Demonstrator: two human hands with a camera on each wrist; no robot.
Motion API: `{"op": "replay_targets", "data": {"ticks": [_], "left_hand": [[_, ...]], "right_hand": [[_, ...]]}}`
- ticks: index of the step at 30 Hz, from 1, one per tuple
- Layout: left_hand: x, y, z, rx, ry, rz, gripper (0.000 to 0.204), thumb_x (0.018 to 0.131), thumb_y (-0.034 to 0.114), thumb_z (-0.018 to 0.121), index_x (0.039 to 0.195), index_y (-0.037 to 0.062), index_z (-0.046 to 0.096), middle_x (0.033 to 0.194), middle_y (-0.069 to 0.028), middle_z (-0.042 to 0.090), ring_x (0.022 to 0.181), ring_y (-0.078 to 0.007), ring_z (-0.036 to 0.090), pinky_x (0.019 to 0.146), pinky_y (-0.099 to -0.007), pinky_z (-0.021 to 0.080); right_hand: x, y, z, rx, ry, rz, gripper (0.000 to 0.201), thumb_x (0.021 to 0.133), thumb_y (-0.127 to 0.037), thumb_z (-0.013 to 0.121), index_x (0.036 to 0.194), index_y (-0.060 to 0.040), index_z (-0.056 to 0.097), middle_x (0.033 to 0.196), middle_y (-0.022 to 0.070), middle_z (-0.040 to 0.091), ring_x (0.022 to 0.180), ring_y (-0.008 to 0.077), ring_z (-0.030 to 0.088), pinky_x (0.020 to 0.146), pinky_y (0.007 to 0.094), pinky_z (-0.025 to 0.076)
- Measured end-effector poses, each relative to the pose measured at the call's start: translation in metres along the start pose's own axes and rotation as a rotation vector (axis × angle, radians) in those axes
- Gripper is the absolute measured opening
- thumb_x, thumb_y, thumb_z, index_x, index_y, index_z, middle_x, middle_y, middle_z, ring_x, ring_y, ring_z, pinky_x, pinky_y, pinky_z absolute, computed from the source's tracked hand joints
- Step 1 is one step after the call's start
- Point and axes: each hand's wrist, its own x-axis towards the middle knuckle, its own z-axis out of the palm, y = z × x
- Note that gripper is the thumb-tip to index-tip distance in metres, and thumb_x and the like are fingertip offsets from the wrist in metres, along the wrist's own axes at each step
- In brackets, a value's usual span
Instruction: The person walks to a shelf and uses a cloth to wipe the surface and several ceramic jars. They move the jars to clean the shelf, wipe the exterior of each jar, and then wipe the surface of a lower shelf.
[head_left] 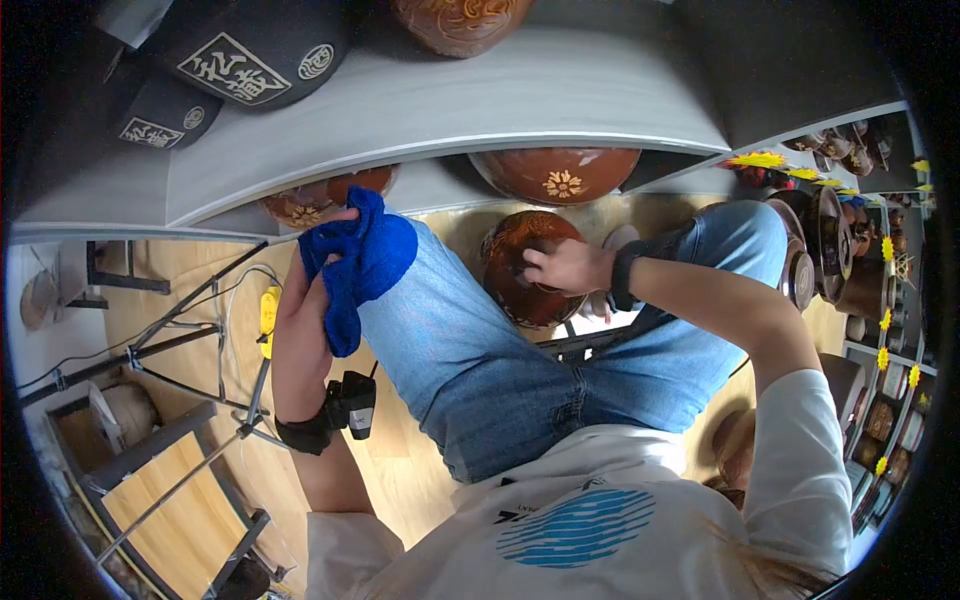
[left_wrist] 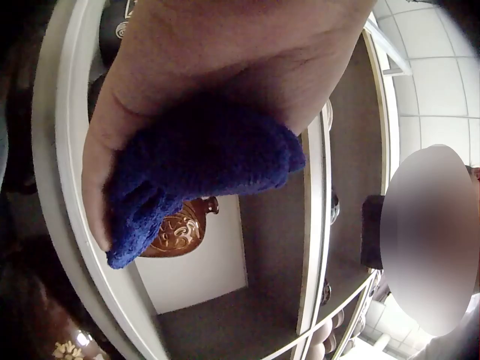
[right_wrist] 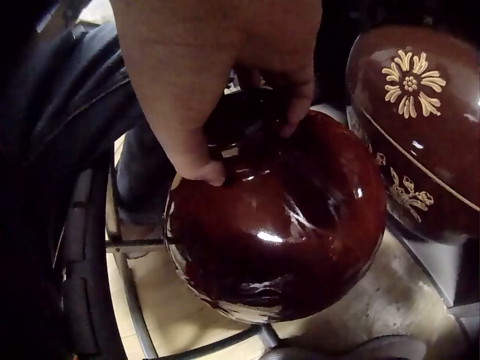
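Glazed brown jar (head_left: 508, 278) sits between the legs (head_left: 475, 345): probably weighty, rigid, slick, breakable; take the neck (right_wrist: 244, 154), support the belly. Right hand's (head_left: 575, 267) thumb and fingers pinch that neck, clear in right wrist view, hidden in head; left hand (head_left: 307, 290) grips soft blue cloth (head_left: 380, 250).

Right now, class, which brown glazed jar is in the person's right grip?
The round jar between the person's legs: the right grip holds it near its neck. No other jar, the pale-flowered jar beyond included, is held.
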Motion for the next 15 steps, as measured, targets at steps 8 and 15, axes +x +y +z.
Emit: {"op": "replay_targets", "data": {"ticks": [8,15], "left_hand": [[0.006,-0.004,0.003,-0.03,-0.008,-0.004,0.035,0.093,0.009,0.04,0.127,0.0028,0.044,0.122,-0.0059,0.05,0.111,-0.0128,0.048,0.097,-0.0256,0.035],[0.009,-0.003,0.01,-0.032,-0.027,-0.015,0.035,0.092,0.007,0.039,0.126,0.0018,0.044,0.123,-0.0064,0.049,0.112,-0.0127,0.047,0.097,-0.0256,0.034]], "right_hand": [[0.0,-0.003,0.006,0.004,-0.017,0.005,0.045,0.071,-0.016,0.06,0.113,-0.0076,0.046,0.117,0.021,0.044,0.067,0.0307,0.062,0.059,0.0398,0.053],[0.0,-0.004,0.015,-0.058,-0.016,0.029,0.045,0.072,-0.018,0.06,0.115,-0.0111,0.046,0.121,0.018,0.043,0.075,0.0317,0.063,0.061,0.0406,0.053]]}}
